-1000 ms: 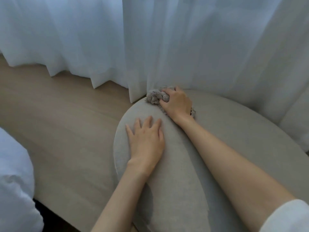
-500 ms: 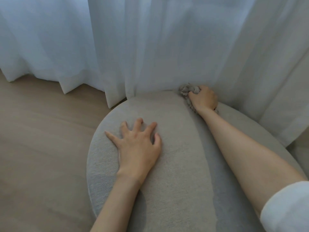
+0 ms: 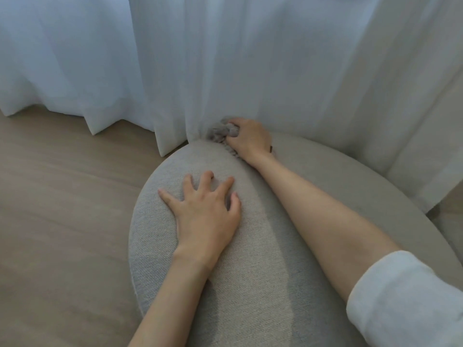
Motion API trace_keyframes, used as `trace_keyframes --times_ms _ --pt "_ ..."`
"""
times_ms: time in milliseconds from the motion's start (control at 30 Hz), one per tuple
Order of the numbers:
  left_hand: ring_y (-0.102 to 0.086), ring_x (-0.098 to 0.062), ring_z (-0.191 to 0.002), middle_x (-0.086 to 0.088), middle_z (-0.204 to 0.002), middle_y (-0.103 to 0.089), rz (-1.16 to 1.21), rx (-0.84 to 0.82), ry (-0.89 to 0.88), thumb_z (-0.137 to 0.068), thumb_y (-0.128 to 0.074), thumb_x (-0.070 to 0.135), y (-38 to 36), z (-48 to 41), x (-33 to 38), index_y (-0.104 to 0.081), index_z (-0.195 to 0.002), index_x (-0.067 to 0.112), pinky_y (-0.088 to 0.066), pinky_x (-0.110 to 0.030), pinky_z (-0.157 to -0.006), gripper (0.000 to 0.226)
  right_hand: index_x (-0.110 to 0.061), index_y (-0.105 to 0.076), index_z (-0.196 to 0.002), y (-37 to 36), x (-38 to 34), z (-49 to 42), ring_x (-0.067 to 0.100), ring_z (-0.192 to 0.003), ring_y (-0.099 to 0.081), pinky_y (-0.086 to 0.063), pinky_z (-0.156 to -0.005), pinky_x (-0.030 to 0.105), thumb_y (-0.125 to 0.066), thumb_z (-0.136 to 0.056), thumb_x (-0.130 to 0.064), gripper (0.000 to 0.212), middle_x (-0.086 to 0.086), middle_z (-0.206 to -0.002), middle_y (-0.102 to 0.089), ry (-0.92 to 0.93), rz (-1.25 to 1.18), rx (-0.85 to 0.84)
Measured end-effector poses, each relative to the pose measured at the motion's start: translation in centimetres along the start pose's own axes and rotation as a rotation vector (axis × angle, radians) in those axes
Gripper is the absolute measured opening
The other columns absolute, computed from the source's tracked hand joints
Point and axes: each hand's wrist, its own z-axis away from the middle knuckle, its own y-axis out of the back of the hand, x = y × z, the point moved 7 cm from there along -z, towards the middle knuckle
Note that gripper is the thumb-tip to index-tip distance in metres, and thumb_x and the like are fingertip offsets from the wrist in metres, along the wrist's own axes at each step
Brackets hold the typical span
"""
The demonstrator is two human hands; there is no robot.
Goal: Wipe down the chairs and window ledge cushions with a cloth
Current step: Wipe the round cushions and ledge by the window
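A rounded beige fabric cushion (image 3: 250,284) fills the lower middle and right of the head view. My left hand (image 3: 205,211) rests flat on its top with fingers spread. My right hand (image 3: 250,140) grips a bunched grey cloth (image 3: 220,132) and presses it on the cushion's far edge, right against the curtain. Part of the cloth is hidden under the hand.
White sheer curtains (image 3: 225,58) hang behind the cushion and drape onto its far rim. Pale wooden floor (image 3: 62,209) lies to the left. My rolled white sleeve (image 3: 406,301) shows at the lower right.
My right hand has slid the cloth back left along the cushion's far edge after moving right. My left hand has stayed on the cushion, fingers spread wider than a second ago.
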Motion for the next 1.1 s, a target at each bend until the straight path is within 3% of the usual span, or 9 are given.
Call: trace_keyframes --times_ms 233,400,533,667,833,933,1100 --pt "-0.017 -0.026 -0.142 0.009 -0.145 -0.029 0.016 -0.02 -0.002 -0.095 -0.022 0.052 0.0 -0.1 -0.1 -0.033 -0.14 0.047 -0.005 -0.071 -0.106 0.046 -0.024 -0.06 -0.125 7.9 15.1 2.9 0.035 -0.114 -0.055 -0.047 -0.088 0.04 -0.056 -0.089 -0.031 0.037 0.015 -0.123 -0.061 -0.371 0.325 0.178" --pt "-0.017 -0.026 -0.142 0.008 -0.145 -0.03 0.029 -0.019 0.014 -0.095 -0.025 0.051 0.0 0.0 -0.1 -0.035 -0.139 0.047 -0.006 -0.07 -0.107 0.045 -0.019 -0.065 -0.113 10.0 18.3 4.7 0.037 -0.111 -0.057 -0.047 -0.085 0.037 -0.055 -0.088 -0.034 0.031 0.017 -0.119 -0.063 -0.612 0.142 0.248" --pt "-0.02 -0.026 -0.141 0.008 -0.143 -0.034 0.032 -0.015 0.016 -0.094 -0.028 0.051 0.2 -0.1 0.0 -0.039 -0.137 0.046 -0.007 -0.07 -0.107 0.045 -0.013 -0.068 -0.1 6.9 10.9 4.5 0.035 -0.101 -0.061 -0.046 -0.074 0.035 -0.055 -0.087 -0.034 0.028 0.017 -0.105 -0.068 -0.424 0.054 0.132" --pt "-0.022 -0.026 -0.14 0.006 -0.142 -0.036 0.032 -0.013 0.026 -0.094 -0.031 0.05 0.4 -0.1 0.2 -0.042 -0.136 0.044 -0.009 -0.071 -0.106 0.044 -0.021 -0.07 -0.089 4.8 4.1 6.6 0.029 -0.093 -0.064 -0.048 -0.071 0.032 -0.061 -0.082 -0.043 0.025 0.006 -0.091 -0.071 -0.224 -0.073 0.037" --pt "-0.02 -0.026 -0.142 0.004 -0.147 -0.034 0.012 -0.017 0.014 -0.095 -0.03 0.049 0.5 0.3 0.3 -0.041 -0.138 0.042 -0.01 -0.068 -0.108 0.045 -0.032 -0.068 -0.109 6.3 3.6 9.8 0.029 -0.099 -0.062 -0.046 -0.076 0.032 -0.064 -0.078 -0.033 0.032 0.001 -0.108 -0.069 -0.012 0.012 0.022" --pt "-0.016 -0.029 -0.143 0.003 -0.152 -0.029 -0.011 -0.046 0.013 -0.097 -0.027 0.048 0.5 0.9 0.5 -0.036 -0.141 0.04 -0.008 -0.069 -0.108 0.046 -0.029 -0.065 -0.119 9.2 8.9 10.4 0.028 -0.109 -0.059 -0.044 -0.083 0.032 -0.058 -0.087 -0.026 0.033 0.003 -0.122 -0.064 -0.076 0.151 0.107" --pt "-0.008 -0.033 -0.145 -0.001 -0.157 -0.019 -0.046 -0.114 0.003 -0.098 -0.02 0.048 0.5 2.0 1.0 -0.026 -0.146 0.04 -0.002 -0.07 -0.107 0.049 -0.021 -0.064 -0.121 16.4 21.1 13.6 0.035 -0.11 -0.057 -0.045 -0.085 0.039 -0.056 -0.087 -0.021 0.034 0.013 -0.121 -0.063 -0.437 0.343 0.225"
